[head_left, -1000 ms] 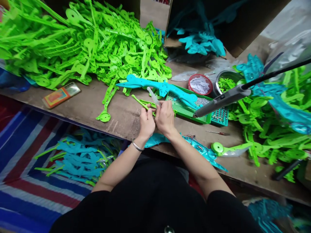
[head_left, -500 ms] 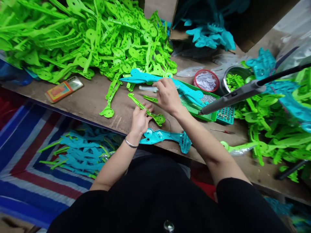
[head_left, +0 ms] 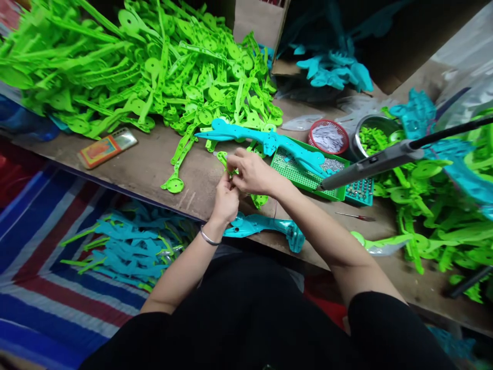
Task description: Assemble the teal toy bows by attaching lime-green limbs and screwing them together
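Lying along the near edge of the bench [head_left: 152, 164] is a blue part [head_left: 250, 225]. Just beyond, the left hand [head_left: 226, 201], fingers curled, pinches a slim green part [head_left: 222, 157] — the right hand [head_left: 250, 172] bends over it, its exact grip hidden. Farther off: a green tray [head_left: 290, 173], then a green heap [head_left: 154, 67].

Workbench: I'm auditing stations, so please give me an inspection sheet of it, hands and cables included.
Surface: brown workbench, pale scuffs.
Work pieces: lime-green plastic part, partly covered; turquoise plastic part along the near edge.
Clutter: lime-green heap, red basket of white pieces.
Hands: left hand and right hand meet at the lime-green plastic part; exact grip hidden.
Cables: black cable on grey pen-shaped tool.
Surroundings: striped sheet at left; turquoise pile on it.
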Tool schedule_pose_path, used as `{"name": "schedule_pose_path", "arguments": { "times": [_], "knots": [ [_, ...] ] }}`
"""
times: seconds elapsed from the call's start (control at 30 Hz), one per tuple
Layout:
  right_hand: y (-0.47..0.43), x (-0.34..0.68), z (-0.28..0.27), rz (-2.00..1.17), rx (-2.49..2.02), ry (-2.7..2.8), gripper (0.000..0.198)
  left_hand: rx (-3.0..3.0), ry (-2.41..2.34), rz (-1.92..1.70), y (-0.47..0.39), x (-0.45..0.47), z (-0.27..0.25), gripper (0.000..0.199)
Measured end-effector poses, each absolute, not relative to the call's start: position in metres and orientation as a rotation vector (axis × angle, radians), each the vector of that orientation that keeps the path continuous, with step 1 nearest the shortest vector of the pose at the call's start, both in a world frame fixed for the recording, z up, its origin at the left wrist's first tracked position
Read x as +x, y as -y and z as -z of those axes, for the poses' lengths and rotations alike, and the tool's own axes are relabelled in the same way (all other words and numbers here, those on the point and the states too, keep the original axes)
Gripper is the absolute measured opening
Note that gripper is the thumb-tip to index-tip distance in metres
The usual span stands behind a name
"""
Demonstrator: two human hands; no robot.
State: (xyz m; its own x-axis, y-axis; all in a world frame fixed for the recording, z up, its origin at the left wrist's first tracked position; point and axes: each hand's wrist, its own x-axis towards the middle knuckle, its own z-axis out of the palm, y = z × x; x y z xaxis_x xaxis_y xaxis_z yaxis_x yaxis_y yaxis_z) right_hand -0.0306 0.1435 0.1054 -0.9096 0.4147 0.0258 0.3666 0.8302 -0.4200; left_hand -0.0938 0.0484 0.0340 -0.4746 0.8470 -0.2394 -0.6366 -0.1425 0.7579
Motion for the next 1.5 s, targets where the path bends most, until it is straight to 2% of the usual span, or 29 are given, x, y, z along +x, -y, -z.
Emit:
{"name": "schedule_pose_path", "arguments": {
  "times": [0.13, 0.23, 0.3, 0.4, 0.6, 0.83, 1.03, 1.17, 1.33, 1.5],
  "knots": [
    [-0.145, -0.036, -0.113, -0.593, -0.600, 2.937, 0.015, 0.230, -0.948, -1.771, -0.047, -0.108, -0.046, 0.010],
    [-0.143, -0.039, -0.115, -0.479, -0.598, 2.970, 0.020, 0.175, -1.030, -1.737, -0.050, -0.116, -0.050, 0.035],
    [-0.139, -0.041, -0.115, -0.372, -0.607, 3.008, 0.025, 0.172, -1.123, -1.750, -0.053, -0.117, -0.049, 0.043],
    [-0.132, -0.041, -0.115, -0.297, -0.632, 3.016, 0.029, 0.241, -1.161, -1.801, -0.057, -0.116, -0.046, 0.040],
    [-0.122, -0.036, -0.104, -0.357, -0.845, 2.796, 0.029, 0.272, -1.103, -1.855, -0.057, -0.114, -0.042, 0.033],
    [-0.115, -0.023, -0.084, -0.438, -0.710, 2.604, 0.022, 0.289, -1.056, -1.844, -0.053, -0.114, -0.046, 0.025],
    [-0.113, -0.004, -0.082, -0.562, -0.555, 2.078, 0.013, 0.229, -1.105, -1.752, -0.052, -0.119, -0.050, 0.022],
    [-0.108, 0.020, -0.075, -0.665, -0.746, 1.846, 0.009, 0.204, -1.151, -1.643, -0.052, -0.124, -0.050, 0.019],
    [-0.097, 0.043, -0.069, -0.634, -0.879, 1.717, 0.007, 0.290, -1.245, -1.663, -0.056, -0.116, -0.047, 0.020],
    [-0.093, 0.060, -0.090, -0.606, -0.854, 1.523, 0.001, 0.323, -1.320, -1.600, -0.055, -0.119, -0.036, 0.027]
  ]
}}
